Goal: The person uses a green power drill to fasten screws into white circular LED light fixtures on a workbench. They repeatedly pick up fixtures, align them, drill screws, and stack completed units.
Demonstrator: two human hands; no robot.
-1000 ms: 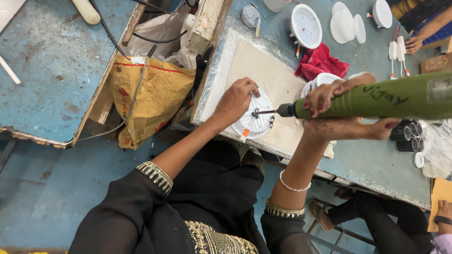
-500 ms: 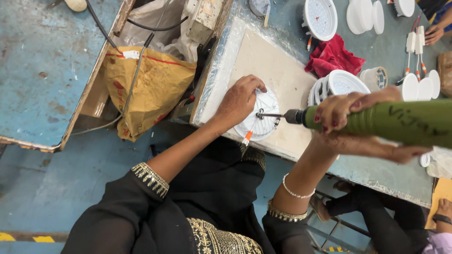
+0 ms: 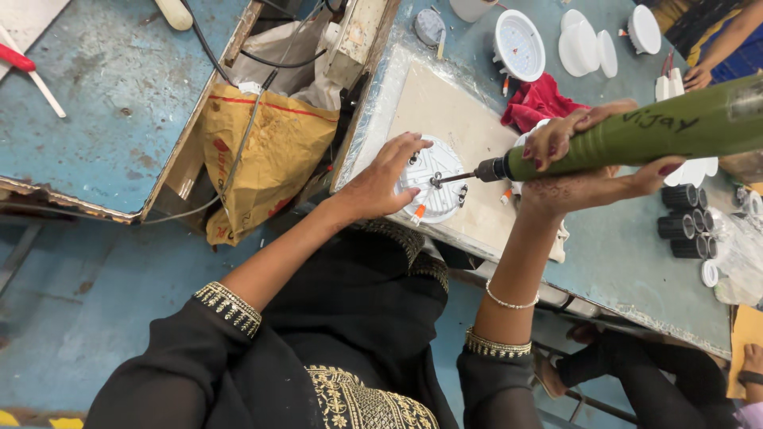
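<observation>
Driving green screwdriver (image 3: 636, 131) into round lamp (image 3: 433, 179)

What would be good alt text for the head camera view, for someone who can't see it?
Seen from above, a person's right hand aims a green electric screwdriver at a round white light fitting, which the left hand steadies on a pale board. More white fittings, a red cloth and black cylinders lie on the blue workbench.
</observation>
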